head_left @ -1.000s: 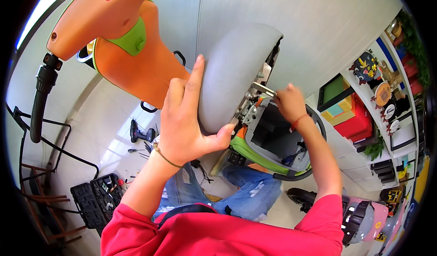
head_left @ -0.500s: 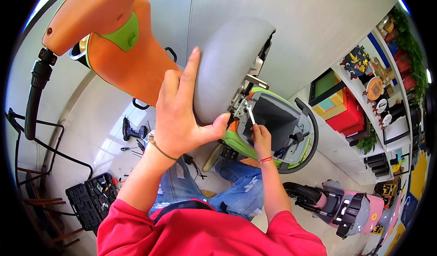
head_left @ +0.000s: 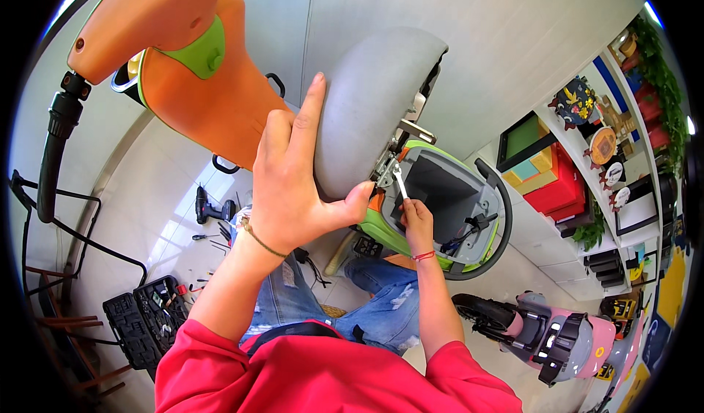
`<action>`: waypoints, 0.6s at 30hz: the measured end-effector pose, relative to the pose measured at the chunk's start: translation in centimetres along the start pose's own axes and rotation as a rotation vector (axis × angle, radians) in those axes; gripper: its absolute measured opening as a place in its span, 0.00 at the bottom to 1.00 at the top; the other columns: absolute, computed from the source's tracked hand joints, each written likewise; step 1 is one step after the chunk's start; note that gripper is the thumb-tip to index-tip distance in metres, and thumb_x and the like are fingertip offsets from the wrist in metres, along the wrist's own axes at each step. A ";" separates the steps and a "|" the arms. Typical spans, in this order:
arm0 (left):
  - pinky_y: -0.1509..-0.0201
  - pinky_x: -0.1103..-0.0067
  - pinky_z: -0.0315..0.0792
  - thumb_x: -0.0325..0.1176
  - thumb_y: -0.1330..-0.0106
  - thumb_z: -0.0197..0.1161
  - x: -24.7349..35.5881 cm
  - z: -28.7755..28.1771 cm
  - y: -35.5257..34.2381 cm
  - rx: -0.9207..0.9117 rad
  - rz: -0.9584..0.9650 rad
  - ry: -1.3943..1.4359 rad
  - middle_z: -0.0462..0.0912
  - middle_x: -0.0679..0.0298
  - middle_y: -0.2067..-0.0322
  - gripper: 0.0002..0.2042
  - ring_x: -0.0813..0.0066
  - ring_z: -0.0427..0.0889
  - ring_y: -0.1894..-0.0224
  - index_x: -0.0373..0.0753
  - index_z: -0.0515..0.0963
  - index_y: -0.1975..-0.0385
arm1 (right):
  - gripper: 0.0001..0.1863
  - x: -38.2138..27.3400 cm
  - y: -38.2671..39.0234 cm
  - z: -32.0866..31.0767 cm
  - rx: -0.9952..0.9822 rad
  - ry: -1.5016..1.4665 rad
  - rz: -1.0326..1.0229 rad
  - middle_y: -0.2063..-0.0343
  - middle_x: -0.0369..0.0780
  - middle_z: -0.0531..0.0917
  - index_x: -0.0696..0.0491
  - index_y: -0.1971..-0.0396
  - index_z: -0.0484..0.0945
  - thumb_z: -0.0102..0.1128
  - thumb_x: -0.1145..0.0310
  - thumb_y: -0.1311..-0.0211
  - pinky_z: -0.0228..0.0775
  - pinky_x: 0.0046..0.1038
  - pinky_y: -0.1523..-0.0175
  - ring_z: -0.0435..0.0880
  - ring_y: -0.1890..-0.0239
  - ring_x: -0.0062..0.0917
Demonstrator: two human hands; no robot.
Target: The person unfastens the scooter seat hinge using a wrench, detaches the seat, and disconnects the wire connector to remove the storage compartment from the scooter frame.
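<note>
Scooter seat (head_left: 363, 108), grey, smooth-covered: tilted up beside the open storage bin (head_left: 429, 178) of the scooter, well clear of the bin's floor. Probably padded on a stiff base, moderately light, somewhat slippery on the cover; best held by its rim or base edge.

Left hand (head_left: 290, 178): grip wide, laid along the seat's near side, index finger extended, thumb at the lower edge near the hinge bracket (head_left: 383, 171).

Right hand (head_left: 418, 226): grip closed around the lower end of a wrench (head_left: 402, 183), silver, its head at the hinge bracket; whether seated on a fastener, too small to tell. Wrench likely rigid, light, slick metal; best taken by the shank's far end.

Cordless drill (head_left: 211, 209), black: on the tiled floor.

Tool case (head_left: 126, 329), black: lying open, left, also on the floor.
</note>
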State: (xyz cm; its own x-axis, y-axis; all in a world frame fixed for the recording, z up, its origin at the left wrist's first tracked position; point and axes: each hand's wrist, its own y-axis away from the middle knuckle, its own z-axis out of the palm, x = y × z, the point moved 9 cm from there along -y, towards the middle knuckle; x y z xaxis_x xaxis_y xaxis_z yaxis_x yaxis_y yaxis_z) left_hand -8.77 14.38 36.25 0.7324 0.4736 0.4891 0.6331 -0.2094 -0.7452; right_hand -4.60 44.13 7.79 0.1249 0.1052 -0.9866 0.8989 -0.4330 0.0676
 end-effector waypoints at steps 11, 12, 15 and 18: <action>0.55 0.68 0.70 0.54 0.58 0.68 0.0 0.5 -0.3 0.000 -0.002 0.002 0.66 0.53 0.65 0.50 0.57 0.70 0.63 0.29 0.61 0.34 | 0.15 -0.3 -0.8 0.4 -0.033 -0.111 0.117 0.86 0.30 0.70 0.56 0.72 0.76 0.52 0.61 0.28 0.50 0.17 0.80 0.62 0.85 0.11; 0.53 0.70 0.68 0.59 0.56 0.64 -0.2 0.7 -0.4 -0.018 -0.028 0.009 0.66 0.53 0.64 0.51 0.60 0.69 0.63 0.29 0.61 0.34 | 0.15 -0.9 -1.0 0.0 -0.034 -0.110 0.118 0.86 0.30 0.70 0.56 0.72 0.76 0.52 0.61 0.28 0.50 0.17 0.80 0.62 0.85 0.11; 0.55 0.71 0.67 0.59 0.56 0.64 -0.3 0.8 -0.6 -0.030 -0.017 0.012 0.66 0.54 0.66 0.52 0.61 0.67 0.64 0.28 0.61 0.34 | 0.14 -0.8 -1.5 0.1 -0.139 -0.184 0.317 0.87 0.29 0.68 0.56 0.71 0.76 0.53 0.62 0.29 0.48 0.17 0.81 0.61 0.86 0.10; 0.59 0.71 0.67 0.56 0.59 0.68 -0.3 0.4 -0.5 -0.025 0.019 0.006 0.64 0.55 0.68 0.52 0.60 0.67 0.66 0.27 0.61 0.34 | 0.13 -1.7 -1.7 0.4 -0.192 -0.100 0.345 0.87 0.29 0.67 0.55 0.71 0.76 0.56 0.63 0.31 0.47 0.17 0.80 0.60 0.86 0.11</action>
State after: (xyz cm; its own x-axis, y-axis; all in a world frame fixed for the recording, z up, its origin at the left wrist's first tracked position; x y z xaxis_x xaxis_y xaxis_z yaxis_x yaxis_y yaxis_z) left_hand -9.43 14.64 36.31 0.7459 0.4638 0.4780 0.6250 -0.2393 -0.7431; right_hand -6.47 44.32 9.34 0.4003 -0.1090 -0.9099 0.8746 -0.2512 0.4148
